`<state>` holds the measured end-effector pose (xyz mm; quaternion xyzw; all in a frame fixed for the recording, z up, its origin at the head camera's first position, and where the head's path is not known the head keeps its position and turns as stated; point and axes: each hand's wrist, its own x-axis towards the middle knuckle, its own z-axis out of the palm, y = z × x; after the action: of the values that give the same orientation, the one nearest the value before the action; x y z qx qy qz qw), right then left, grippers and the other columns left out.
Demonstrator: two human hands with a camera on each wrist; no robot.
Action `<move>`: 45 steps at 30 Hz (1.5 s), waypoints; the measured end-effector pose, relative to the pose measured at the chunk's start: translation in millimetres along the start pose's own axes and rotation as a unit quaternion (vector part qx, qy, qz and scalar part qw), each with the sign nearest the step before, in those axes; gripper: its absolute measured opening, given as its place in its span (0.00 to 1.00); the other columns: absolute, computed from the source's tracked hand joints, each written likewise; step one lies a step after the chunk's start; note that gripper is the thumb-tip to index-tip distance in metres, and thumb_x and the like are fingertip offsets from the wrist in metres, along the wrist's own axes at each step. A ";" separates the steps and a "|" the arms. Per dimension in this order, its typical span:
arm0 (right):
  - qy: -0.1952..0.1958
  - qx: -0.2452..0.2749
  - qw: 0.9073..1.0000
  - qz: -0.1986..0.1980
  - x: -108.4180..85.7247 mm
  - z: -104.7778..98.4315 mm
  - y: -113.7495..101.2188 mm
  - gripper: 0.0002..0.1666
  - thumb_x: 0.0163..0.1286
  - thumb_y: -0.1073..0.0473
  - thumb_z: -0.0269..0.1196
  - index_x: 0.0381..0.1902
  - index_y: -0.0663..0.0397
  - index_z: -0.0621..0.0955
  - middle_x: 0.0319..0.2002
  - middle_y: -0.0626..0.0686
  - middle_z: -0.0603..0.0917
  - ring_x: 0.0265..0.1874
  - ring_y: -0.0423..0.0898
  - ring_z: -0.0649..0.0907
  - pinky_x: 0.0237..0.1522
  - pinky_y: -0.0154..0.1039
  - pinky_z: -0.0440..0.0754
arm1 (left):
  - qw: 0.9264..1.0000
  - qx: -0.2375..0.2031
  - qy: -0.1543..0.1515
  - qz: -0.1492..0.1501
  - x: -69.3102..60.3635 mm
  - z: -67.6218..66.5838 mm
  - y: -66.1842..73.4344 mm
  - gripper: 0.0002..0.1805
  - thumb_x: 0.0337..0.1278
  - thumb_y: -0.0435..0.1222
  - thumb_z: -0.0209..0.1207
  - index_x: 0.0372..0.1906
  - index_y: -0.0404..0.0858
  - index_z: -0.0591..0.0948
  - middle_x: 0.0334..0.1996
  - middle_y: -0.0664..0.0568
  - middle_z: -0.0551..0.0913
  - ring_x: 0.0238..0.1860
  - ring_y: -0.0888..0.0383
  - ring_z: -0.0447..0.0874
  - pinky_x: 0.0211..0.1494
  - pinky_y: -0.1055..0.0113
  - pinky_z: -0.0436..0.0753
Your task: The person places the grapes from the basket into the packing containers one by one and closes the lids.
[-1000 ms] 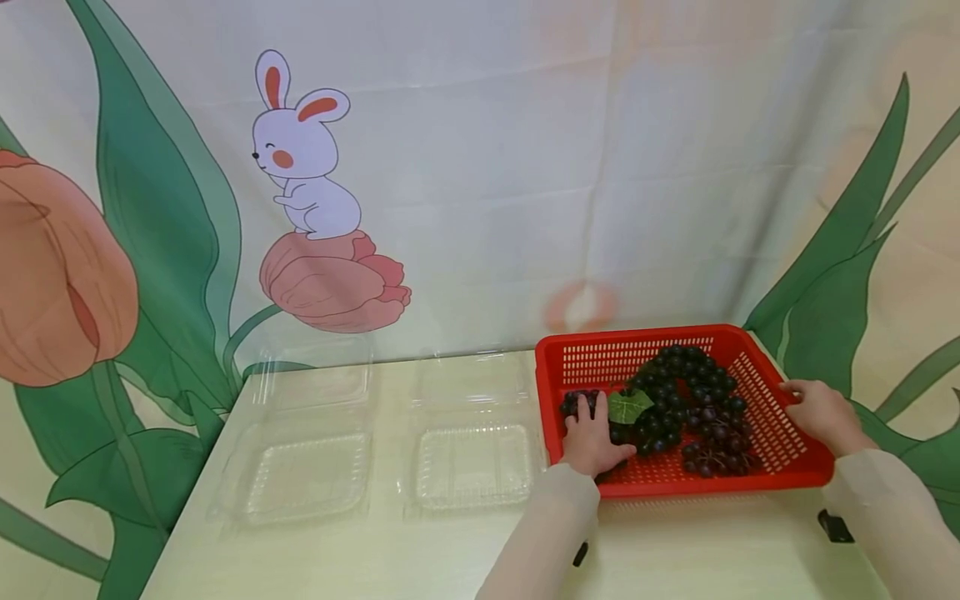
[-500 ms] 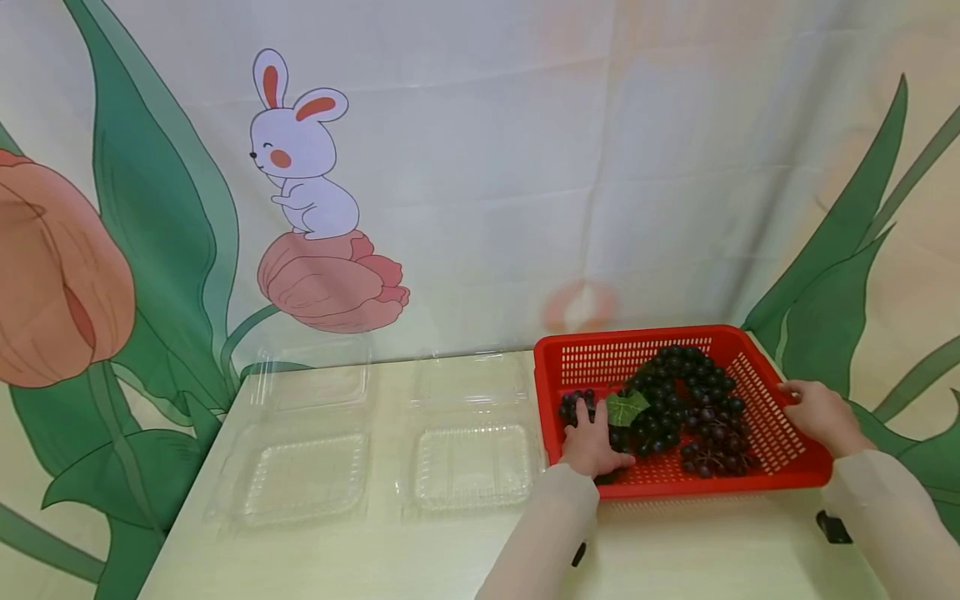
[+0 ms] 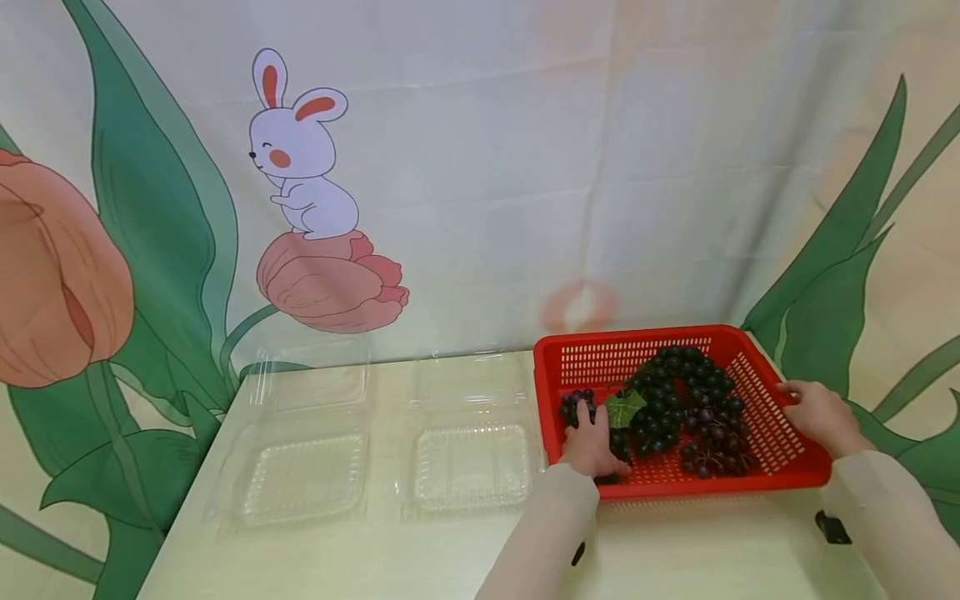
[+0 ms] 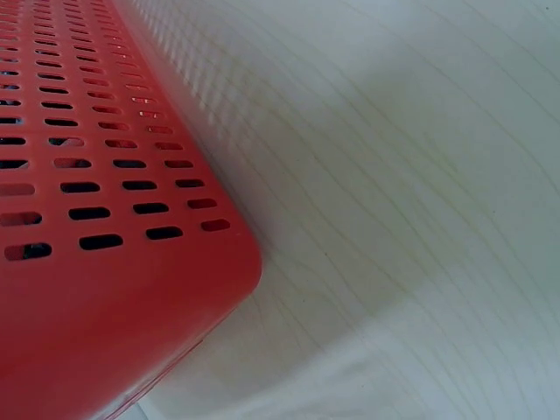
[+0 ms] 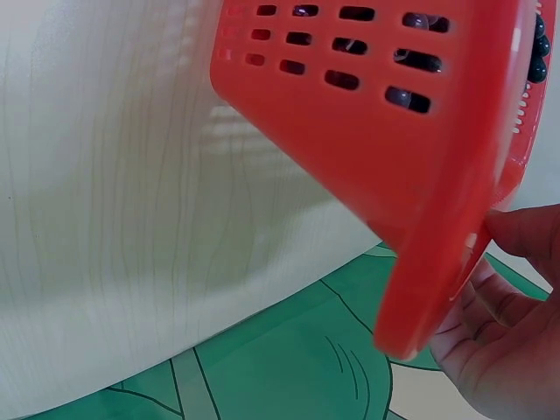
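Grapes [image 3: 571,406] lie under left hand [image 3: 590,446], fingers [image 3: 602,419] spread; right hand [image 3: 823,419] grips the basket rim [image 3: 712,484].

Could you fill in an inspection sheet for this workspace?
Surface: pale table, wood-grained.
Job's things: red basket holding dark grapes and a green leaf; two clear boxes, open, left of it.
Clutter: small black pieces near both sleeves, too little seen to identify.
Grip: left hand has fingers spread over grapes, firm contact unclear; right hand pinches the basket's right rim.
Cables: nothing seen.
Surroundings: backdrop printed with tulips and a rabbit.
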<state>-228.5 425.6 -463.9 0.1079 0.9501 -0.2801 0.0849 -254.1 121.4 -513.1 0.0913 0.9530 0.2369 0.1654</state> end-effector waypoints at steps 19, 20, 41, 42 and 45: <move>0.011 -0.028 0.999 -0.020 -0.1 -1.5 0.1 0.26 0.58 0.67 0.49 0.55 0.74 0.65 0.49 0.78 0.68 0.32 0.56 0.74 0.26 0.39 0.71 | 1.000 -0.014 -0.008 -0.001 6.6 2.4 -0.4 0.50 0.34 0.41 0.69 0.66 0.46 0.53 0.68 0.49 0.45 0.58 0.40 0.64 0.46 0.58 0.77; 0.011 -0.027 0.999 -0.020 -0.3 -1.6 -0.1 0.26 0.58 0.67 0.49 0.55 0.74 0.65 0.49 0.78 0.68 0.32 0.57 0.74 0.27 0.39 0.72 | 1.000 -0.015 -0.008 0.001 6.3 2.3 -0.7 0.49 0.34 0.41 0.69 0.65 0.47 0.54 0.68 0.49 0.45 0.57 0.39 0.64 0.45 0.58 0.78; 0.014 -0.025 0.999 -0.021 1.5 -1.4 1.7 0.27 0.58 0.67 0.49 0.56 0.73 0.65 0.50 0.78 0.67 0.30 0.55 0.72 0.24 0.37 0.67 | 1.000 -0.023 -0.006 0.008 5.6 -0.4 -0.6 0.42 0.37 0.36 0.67 0.61 0.48 0.58 0.66 0.48 0.46 0.51 0.39 0.68 0.35 0.61 0.78; 0.015 -0.026 0.999 -0.021 1.5 -1.5 1.7 0.27 0.58 0.67 0.49 0.56 0.73 0.65 0.50 0.78 0.67 0.30 0.54 0.72 0.24 0.37 0.67 | 1.000 -0.023 -0.005 0.008 5.7 -0.3 -0.5 0.41 0.37 0.36 0.67 0.60 0.48 0.59 0.65 0.48 0.47 0.51 0.39 0.68 0.34 0.61 0.77; 0.018 -0.028 0.999 -0.023 1.3 -1.4 1.6 0.26 0.58 0.67 0.49 0.55 0.74 0.65 0.50 0.78 0.67 0.29 0.54 0.72 0.23 0.37 0.66 | 1.000 -0.019 -0.002 0.008 6.8 1.3 -0.9 0.41 0.37 0.37 0.67 0.59 0.47 0.59 0.65 0.48 0.47 0.51 0.39 0.68 0.34 0.61 0.77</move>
<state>-229.5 427.9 -463.9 0.0888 0.9611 -0.2536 0.0645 -260.0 122.9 -516.5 0.0960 0.9472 0.2559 0.1675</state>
